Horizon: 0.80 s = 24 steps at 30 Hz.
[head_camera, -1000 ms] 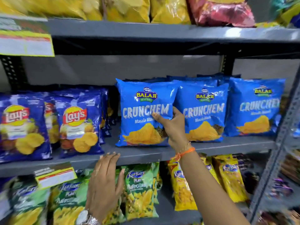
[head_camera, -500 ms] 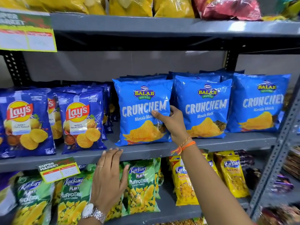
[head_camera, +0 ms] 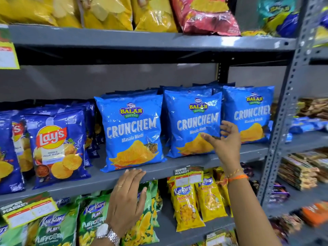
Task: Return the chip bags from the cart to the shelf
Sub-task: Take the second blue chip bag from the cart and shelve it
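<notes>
Three blue Crunchem chip bags stand upright in a row on the grey middle shelf (head_camera: pixel 99 180): a left bag (head_camera: pixel 131 132), a middle bag (head_camera: pixel 191 121) and a right bag (head_camera: pixel 248 114), with more behind them. My right hand (head_camera: pixel 225 141) hovers at the middle bag's lower right edge, fingers spread, gripping nothing. My left hand (head_camera: pixel 127 192), a watch on its wrist, rests flat with its fingertips on the shelf's front lip below the left bag. The cart is out of view.
Dark blue Lay's bags (head_camera: pixel 56 148) fill the shelf's left part. Green Kurkure bags (head_camera: pixel 58 226) and yellow ones (head_camera: pixel 188 206) sit on the shelf below. Yellow and red bags crowd the top shelf (head_camera: pixel 124 39). A perforated grey post (head_camera: pixel 285 110) bounds the bay on the right.
My right hand has let go of the left Crunchem bag's edge and moved right to the middle bag, fingers now spread. My left hand stays on the shelf lip.
</notes>
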Each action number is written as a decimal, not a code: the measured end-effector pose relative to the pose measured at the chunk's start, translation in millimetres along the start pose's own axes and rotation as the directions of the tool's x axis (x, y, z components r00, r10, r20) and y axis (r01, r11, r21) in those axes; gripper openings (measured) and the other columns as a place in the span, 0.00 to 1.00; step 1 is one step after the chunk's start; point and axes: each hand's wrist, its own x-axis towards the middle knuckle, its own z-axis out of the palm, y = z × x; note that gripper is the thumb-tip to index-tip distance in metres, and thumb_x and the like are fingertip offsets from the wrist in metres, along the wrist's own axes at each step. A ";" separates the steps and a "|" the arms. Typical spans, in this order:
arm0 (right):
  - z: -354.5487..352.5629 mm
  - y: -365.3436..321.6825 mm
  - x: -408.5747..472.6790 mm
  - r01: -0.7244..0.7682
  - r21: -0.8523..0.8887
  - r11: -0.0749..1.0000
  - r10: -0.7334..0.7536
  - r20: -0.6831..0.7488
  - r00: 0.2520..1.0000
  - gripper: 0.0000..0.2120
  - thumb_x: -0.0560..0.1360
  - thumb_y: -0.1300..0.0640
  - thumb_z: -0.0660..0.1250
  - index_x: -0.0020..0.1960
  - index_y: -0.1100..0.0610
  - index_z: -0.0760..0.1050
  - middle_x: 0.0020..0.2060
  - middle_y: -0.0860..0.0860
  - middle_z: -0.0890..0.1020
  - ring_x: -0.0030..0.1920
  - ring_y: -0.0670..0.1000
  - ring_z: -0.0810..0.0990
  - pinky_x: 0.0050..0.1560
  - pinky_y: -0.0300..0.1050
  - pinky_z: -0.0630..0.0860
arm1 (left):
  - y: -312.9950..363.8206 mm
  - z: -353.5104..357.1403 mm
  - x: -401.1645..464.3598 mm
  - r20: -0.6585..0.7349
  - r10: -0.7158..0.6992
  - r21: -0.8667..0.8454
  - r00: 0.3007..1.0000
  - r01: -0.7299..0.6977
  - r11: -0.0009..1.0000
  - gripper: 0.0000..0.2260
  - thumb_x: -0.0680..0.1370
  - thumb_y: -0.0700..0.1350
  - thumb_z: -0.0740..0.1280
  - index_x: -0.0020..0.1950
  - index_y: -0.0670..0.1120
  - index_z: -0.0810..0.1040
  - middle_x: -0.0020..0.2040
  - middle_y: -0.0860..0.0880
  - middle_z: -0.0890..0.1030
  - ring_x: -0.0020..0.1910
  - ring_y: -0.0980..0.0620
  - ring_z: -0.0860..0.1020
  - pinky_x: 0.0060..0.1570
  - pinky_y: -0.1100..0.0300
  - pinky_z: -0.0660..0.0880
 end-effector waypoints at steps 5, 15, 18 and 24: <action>-5.2 32.4 29.9 -0.059 -0.016 0.998 0.061 0.187 0.980 0.39 0.65 0.55 0.82 0.70 0.56 0.67 0.62 0.49 0.76 0.63 0.49 0.76 0.50 0.34 0.77 | -0.6 9.4 4.3 -0.046 -0.021 -0.003 0.999 0.021 1.000 0.19 0.80 0.50 0.60 0.68 0.45 0.78 0.65 0.49 0.80 0.66 0.50 0.75 0.78 0.59 0.58; -12.2 48.4 51.6 -0.059 0.079 0.995 0.030 0.323 0.946 0.41 0.57 0.41 0.83 0.64 0.55 0.75 0.59 0.52 0.85 0.61 0.54 0.84 0.60 0.57 0.82 | -9.4 19.3 0.9 -0.061 -0.002 -0.013 0.998 0.001 1.000 0.19 0.82 0.51 0.58 0.70 0.47 0.76 0.67 0.51 0.78 0.67 0.52 0.73 0.79 0.59 0.56; -17.9 51.9 56.8 -0.070 0.086 0.994 0.039 0.319 0.947 0.38 0.57 0.43 0.83 0.63 0.54 0.76 0.58 0.50 0.85 0.59 0.51 0.85 0.58 0.53 0.83 | -6.7 19.8 1.0 -0.065 -0.016 -0.011 0.998 0.015 1.000 0.19 0.82 0.51 0.59 0.70 0.46 0.76 0.67 0.50 0.78 0.67 0.51 0.74 0.79 0.58 0.57; -17.8 51.9 63.2 -0.105 0.067 0.992 0.073 0.367 0.927 0.28 0.61 0.49 0.82 0.57 0.46 0.76 0.51 0.42 0.87 0.54 0.43 0.86 0.45 0.36 0.83 | -0.4 18.1 2.1 -0.072 -0.031 0.009 0.997 0.032 0.999 0.19 0.81 0.50 0.59 0.69 0.44 0.77 0.66 0.48 0.79 0.66 0.49 0.74 0.78 0.58 0.57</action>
